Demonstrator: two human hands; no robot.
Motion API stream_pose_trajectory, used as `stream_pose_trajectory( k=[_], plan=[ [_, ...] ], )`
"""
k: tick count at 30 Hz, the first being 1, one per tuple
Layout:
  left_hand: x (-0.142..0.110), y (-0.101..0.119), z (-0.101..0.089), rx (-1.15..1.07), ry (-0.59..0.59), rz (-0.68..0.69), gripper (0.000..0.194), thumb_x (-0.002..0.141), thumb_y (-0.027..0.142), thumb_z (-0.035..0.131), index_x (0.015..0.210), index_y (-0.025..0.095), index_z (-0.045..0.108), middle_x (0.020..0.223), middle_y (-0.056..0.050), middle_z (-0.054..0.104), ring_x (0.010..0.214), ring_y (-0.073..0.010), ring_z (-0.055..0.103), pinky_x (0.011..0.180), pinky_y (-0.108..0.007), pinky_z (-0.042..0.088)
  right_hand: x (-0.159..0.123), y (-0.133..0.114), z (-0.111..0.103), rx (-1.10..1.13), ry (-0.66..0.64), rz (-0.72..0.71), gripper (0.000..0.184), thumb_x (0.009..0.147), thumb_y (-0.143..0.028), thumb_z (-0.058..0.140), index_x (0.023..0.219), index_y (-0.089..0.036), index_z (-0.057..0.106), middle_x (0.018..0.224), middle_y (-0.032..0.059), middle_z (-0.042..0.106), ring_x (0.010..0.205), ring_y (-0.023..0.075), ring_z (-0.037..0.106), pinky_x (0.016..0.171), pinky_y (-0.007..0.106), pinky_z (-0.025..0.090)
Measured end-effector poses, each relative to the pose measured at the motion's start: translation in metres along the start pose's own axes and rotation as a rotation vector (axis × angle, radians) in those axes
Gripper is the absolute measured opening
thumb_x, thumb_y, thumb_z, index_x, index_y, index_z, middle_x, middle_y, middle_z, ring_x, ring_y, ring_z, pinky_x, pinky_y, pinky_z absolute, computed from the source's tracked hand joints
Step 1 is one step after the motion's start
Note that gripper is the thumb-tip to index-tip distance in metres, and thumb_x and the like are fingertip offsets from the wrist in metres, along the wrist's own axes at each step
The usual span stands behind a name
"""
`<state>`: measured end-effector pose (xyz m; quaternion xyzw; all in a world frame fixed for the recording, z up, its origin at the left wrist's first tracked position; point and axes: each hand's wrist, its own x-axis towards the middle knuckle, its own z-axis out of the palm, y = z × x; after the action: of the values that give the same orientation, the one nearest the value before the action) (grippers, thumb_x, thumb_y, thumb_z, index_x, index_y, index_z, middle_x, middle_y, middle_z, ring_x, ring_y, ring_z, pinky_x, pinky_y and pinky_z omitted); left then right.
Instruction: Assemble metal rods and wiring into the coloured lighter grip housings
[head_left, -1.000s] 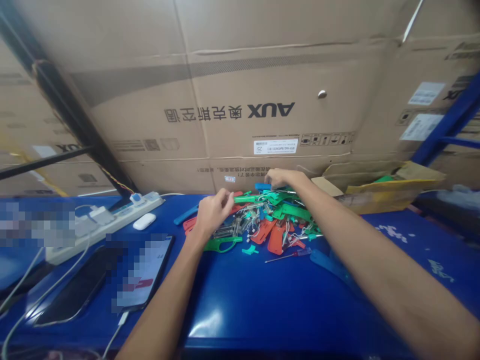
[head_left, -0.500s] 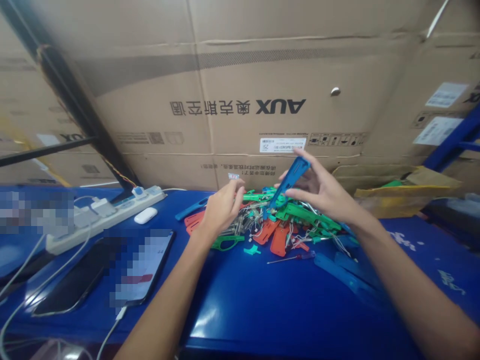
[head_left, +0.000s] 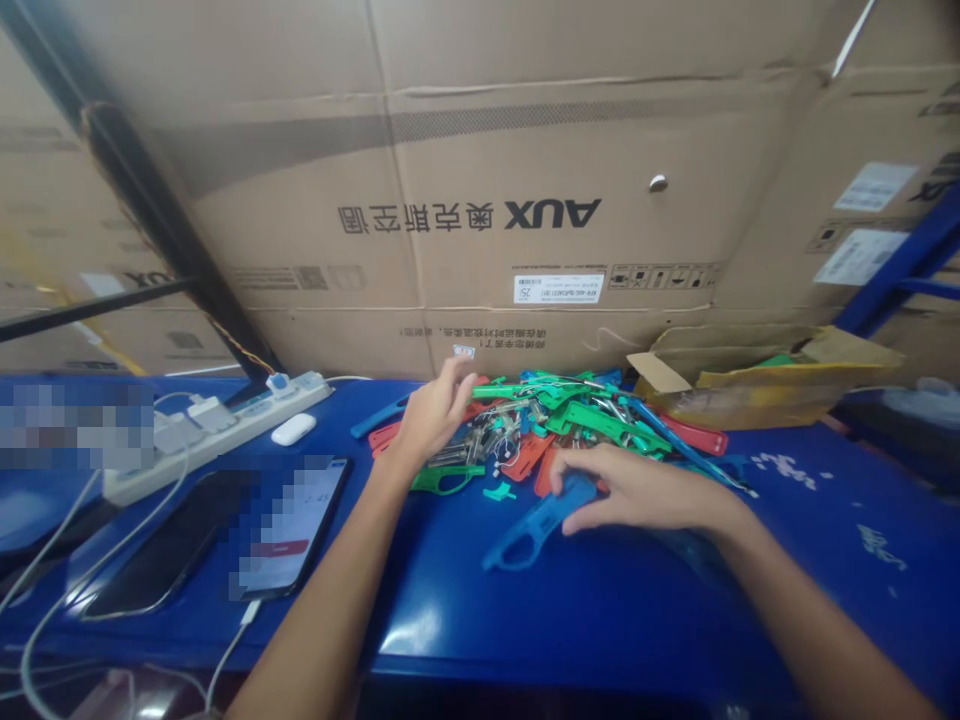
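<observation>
My right hand (head_left: 622,487) pinches a blue plastic handle shell (head_left: 525,530) by its wide end, just in front of the pile. The shell's looped end points toward the lower left. My left hand (head_left: 439,410) is at the pile's left side, fingers apart, with nothing seen in it. Beside its fingertips lies a green shell (head_left: 495,392). The pile mixes green shells (head_left: 615,425), red shells (head_left: 529,460), metal rods and small white-wired parts. A green looped shell (head_left: 450,479) and a small teal piece (head_left: 500,492) lie along its front.
An open cardboard box (head_left: 757,395) stands at the back right, small white bits (head_left: 787,475) before it. On the left are a power strip (head_left: 217,440), a white earbud case (head_left: 293,429) and two phones with cables. Large cartons (head_left: 465,150) wall off the back.
My right hand lifted a blue piece from the pile's back, then came forward and down to the near right, where it grips a blue looped shell. My left hand stayed near the pile, its fingers spreading.
</observation>
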<state>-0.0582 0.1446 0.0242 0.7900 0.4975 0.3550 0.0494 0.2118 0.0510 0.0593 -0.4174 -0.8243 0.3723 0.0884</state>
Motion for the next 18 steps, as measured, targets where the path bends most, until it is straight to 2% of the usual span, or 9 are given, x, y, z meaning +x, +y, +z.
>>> stream_pose_trajectory(
  k=[4,7,12,18],
  plan=[
    [0.000,0.002,0.001,-0.011,-0.063,0.023,0.041,0.106,0.046,0.038,0.142,0.027,0.045,0.103,-0.003,0.077,0.094,-0.0270,0.074,0.082,-0.034,0.051,-0.009,0.010,-0.005,-0.069,-0.100,0.137,0.037,0.084,-0.047,0.074,0.107,-0.021,0.064,0.091,0.0010,0.062,0.081,0.0180,0.057,0.070,0.028,0.043],
    [0.001,0.002,0.001,-0.011,-0.093,0.041,0.042,0.105,0.048,0.038,0.141,0.027,0.047,0.103,-0.003,0.077,0.094,-0.0270,0.074,0.082,-0.035,0.051,-0.012,0.014,-0.007,-0.042,-0.163,0.156,0.040,0.079,-0.049,0.078,0.103,-0.019,0.066,0.088,0.0010,0.061,0.080,0.0178,0.056,0.068,0.027,0.043],
    [0.002,0.000,0.005,0.005,-0.129,0.087,0.036,0.105,0.041,0.041,0.134,0.025,0.054,0.104,-0.006,0.078,0.092,-0.0247,0.074,0.078,-0.033,0.050,-0.010,0.014,-0.008,-0.026,-0.138,0.117,0.017,0.082,-0.032,0.074,0.090,-0.019,0.066,0.078,-0.0006,0.062,0.073,0.0161,0.058,0.064,0.026,0.042],
    [0.000,0.003,0.016,0.043,-0.149,0.178,0.030,0.104,0.034,0.043,0.121,0.024,0.065,0.095,-0.005,0.077,0.081,-0.0228,0.072,0.074,-0.032,0.051,-0.002,0.016,0.001,-0.032,-0.141,0.096,0.008,0.085,-0.019,0.067,0.093,-0.018,0.065,0.081,0.0009,0.067,0.071,0.0153,0.060,0.062,0.024,0.044]
  ],
)
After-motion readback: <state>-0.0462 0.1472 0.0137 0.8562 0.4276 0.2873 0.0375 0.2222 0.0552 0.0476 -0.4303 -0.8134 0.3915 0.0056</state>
